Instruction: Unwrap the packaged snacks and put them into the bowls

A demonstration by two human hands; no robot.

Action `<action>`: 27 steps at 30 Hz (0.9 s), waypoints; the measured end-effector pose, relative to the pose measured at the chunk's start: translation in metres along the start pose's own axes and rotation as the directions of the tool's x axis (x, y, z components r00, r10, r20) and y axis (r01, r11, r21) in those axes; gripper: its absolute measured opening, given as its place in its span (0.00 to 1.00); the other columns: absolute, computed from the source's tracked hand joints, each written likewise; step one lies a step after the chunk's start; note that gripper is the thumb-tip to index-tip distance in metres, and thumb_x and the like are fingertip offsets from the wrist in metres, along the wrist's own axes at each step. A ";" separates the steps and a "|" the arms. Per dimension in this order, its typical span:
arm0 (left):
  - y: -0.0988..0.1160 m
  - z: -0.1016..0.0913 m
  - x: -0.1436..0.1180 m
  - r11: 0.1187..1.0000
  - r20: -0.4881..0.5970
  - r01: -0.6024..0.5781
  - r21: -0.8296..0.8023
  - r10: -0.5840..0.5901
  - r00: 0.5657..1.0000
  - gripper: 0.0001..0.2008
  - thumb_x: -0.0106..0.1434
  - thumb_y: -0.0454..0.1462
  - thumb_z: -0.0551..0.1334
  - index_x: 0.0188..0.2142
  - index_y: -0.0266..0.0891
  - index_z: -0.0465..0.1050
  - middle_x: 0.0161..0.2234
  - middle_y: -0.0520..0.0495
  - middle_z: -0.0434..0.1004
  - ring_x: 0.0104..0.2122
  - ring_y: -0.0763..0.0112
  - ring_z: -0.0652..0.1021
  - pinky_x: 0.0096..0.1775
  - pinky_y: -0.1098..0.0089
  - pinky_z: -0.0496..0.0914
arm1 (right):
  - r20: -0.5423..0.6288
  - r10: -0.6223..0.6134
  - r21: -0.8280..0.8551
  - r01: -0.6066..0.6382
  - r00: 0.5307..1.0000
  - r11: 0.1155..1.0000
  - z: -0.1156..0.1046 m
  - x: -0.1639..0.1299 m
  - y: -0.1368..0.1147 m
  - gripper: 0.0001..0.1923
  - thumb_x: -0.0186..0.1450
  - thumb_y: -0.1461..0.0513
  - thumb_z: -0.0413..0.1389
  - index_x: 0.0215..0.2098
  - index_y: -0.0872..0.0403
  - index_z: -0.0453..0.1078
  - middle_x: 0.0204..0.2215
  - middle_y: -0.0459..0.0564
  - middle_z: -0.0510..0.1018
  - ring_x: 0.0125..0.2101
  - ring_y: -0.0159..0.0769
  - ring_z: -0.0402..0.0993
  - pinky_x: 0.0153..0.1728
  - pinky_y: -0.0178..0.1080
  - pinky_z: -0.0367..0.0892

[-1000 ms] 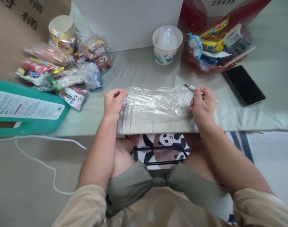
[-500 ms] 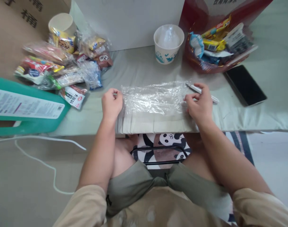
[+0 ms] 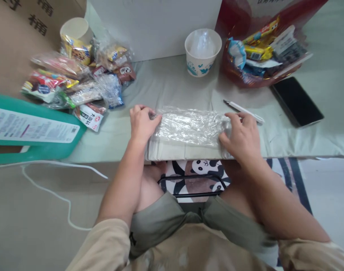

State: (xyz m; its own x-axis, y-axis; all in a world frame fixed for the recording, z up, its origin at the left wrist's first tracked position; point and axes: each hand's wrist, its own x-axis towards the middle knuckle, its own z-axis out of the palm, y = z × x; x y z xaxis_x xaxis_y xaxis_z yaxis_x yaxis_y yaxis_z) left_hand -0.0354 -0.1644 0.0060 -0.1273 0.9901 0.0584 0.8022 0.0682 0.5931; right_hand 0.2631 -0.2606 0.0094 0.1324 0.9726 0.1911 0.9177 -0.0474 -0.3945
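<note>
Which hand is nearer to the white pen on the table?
Right. The right hand rests on the right end of the clear plastic bag, just below the pen; the left hand is at the bag's far left end.

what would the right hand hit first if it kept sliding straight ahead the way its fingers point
Probably the pen, which lies on the table just beyond the right hand resting on the clear plastic bag. Further on sits the paper cup, though depth is hard to judge.
</note>
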 end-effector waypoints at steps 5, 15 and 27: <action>0.004 -0.006 -0.003 0.891 0.183 0.002 -0.453 0.091 0.979 0.08 0.52 0.33 0.68 0.25 0.39 0.69 0.38 0.44 0.80 0.42 0.63 0.80 0.50 0.62 0.73 | -0.148 0.044 0.294 0.001 0.988 0.956 -0.024 -0.006 -0.009 0.08 0.66 0.55 0.59 0.39 0.48 0.76 0.26 0.48 0.76 0.30 0.42 0.76 0.38 0.47 0.72; 0.010 -0.025 -0.011 0.680 0.634 0.329 -0.656 0.259 0.728 0.22 0.49 0.40 0.74 0.29 0.42 0.59 0.28 0.49 0.81 0.25 0.69 0.82 0.24 0.76 0.67 | 0.326 -0.502 0.471 0.323 0.801 0.821 -0.001 0.072 -0.067 0.31 0.52 0.58 0.70 0.54 0.49 0.74 0.53 0.55 0.82 0.50 0.48 0.80 0.46 0.45 0.74; 0.025 -0.007 -0.003 0.246 0.570 0.535 -0.808 0.097 0.816 0.27 0.59 0.59 0.67 0.43 0.41 0.71 0.48 0.37 0.83 0.53 0.56 0.83 0.47 0.62 0.79 | 0.561 -0.189 0.692 -0.332 0.806 0.641 0.005 0.047 -0.042 0.10 0.59 0.54 0.60 0.33 0.49 0.65 0.15 0.40 0.73 0.17 0.31 0.69 0.19 0.33 0.59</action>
State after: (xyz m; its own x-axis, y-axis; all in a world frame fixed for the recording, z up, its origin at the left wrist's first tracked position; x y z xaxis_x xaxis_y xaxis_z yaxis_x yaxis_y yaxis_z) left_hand -0.0190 -0.1660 0.0258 0.3065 0.8843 -0.3521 -0.3426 0.4476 0.8260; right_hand 0.2291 -0.2121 0.0301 -0.2767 0.9204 -0.2761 0.2846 -0.1960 -0.9384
